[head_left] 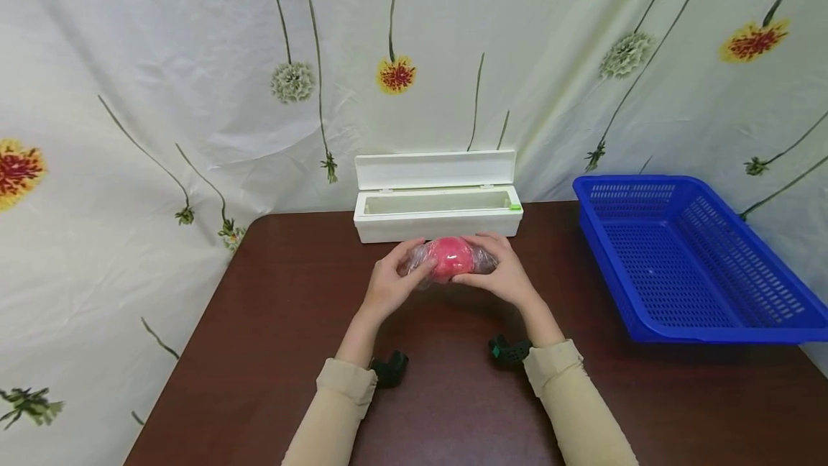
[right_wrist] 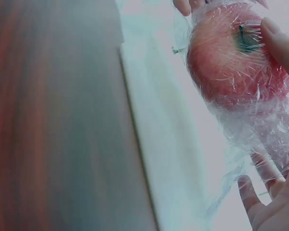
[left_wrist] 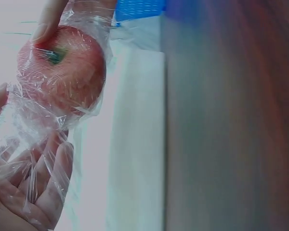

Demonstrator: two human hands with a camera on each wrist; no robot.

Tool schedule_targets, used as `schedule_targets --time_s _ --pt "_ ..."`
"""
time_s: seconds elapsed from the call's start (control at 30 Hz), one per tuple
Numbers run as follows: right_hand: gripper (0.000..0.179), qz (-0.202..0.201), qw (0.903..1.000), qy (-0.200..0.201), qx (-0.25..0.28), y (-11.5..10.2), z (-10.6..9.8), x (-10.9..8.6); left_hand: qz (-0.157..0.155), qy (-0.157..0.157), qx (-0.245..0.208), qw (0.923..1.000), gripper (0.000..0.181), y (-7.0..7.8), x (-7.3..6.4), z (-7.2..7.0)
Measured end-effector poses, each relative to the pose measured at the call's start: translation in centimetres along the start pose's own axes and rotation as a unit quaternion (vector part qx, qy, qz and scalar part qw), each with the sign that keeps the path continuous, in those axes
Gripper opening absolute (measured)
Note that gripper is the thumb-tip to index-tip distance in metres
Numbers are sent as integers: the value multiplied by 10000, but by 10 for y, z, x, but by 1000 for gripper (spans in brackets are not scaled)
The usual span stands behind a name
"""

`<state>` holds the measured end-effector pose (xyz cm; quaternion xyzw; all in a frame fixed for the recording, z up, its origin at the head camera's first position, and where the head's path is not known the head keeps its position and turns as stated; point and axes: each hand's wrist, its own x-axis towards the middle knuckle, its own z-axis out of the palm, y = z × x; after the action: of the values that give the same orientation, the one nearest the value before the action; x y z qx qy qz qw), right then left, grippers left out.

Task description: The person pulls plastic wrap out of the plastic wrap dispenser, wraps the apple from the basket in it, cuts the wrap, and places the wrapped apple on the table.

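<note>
A red apple (head_left: 451,257) wrapped in clear plastic wrap (left_wrist: 33,120) is held between both hands above the table. The left hand (head_left: 391,282) grips it from the left, its thumb lying against the apple's near side. From the right, the right hand (head_left: 501,272) holds the other end, thumb below and fingers above. Loose, crumpled film bunches out on both sides and covers part of each palm. The apple's green stem hollow shows through the film in both wrist views. Just behind the hands stands a long white box (head_left: 440,227) with its lid (head_left: 435,170) raised.
A blue perforated plastic basket (head_left: 637,308) stands at the right of the dark brown table (head_left: 291,293). A small green piece (head_left: 515,206) sits on the white box's right end. Behind the table hangs a flower-patterned cloth (head_left: 246,20).
</note>
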<state>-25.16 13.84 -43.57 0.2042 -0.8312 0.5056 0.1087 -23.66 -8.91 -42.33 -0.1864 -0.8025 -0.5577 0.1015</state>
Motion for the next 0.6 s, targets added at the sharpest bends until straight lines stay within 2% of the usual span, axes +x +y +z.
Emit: schedule_targets --time_s 0.1,0.33,0.47,0.6 --pt "65 -94 9999 78 41 -11 -6 0 -22 -123 -296 9995 46 14 0 -3" --pt "66 -412 9976 46 554 -35 -18 -1 107 -196 -649 9976 45 72 -10 -14" --pt "66 -349 9962 -98 786 -48 -25 -4 229 -263 -675 9971 45 86 -13 -18" --pt "68 -375 9954 -102 870 -56 -32 -7 269 -513 -882 9944 50 93 -15 -24"
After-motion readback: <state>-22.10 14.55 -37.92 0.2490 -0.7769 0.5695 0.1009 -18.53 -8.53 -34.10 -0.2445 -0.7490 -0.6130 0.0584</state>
